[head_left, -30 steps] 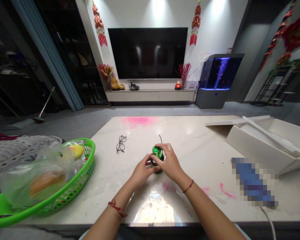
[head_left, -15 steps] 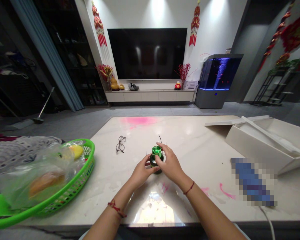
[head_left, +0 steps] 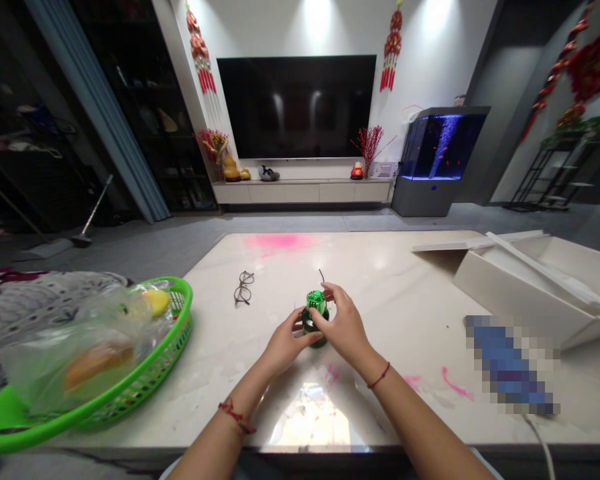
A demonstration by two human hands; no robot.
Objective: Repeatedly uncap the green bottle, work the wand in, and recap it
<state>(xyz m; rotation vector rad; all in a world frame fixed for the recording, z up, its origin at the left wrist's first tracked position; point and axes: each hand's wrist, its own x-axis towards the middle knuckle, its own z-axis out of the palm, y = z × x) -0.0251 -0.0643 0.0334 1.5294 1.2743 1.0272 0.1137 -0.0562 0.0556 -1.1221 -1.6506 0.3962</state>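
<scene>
A small, dark, round-bodied jar (head_left: 309,324) with a shiny green ribbed top (head_left: 315,301) stands on the table in front of me. My left hand (head_left: 286,341) wraps round the jar's body from the left, thumb low at its front. From the right, my right hand (head_left: 346,325) curls about the green top, its thumb against the near side and its fingers partly hidden behind. A thin black stick or wire (head_left: 322,275) pokes up just beyond the jar; where it ends below is hidden.
Eyeglasses (head_left: 243,288) lie beyond my left hand. A green basket (head_left: 180,333) with bagged items sits at the left edge. On the right are an open white box (head_left: 520,287) and a blurred-out blue object (head_left: 510,367) with a cable. Pink stains mark the pale tabletop (head_left: 380,267).
My right fingers have shifted slightly about the green top, the forefinger lifting a little away from it. The left hand keeps its hold. The whole view has drifted slightly.
</scene>
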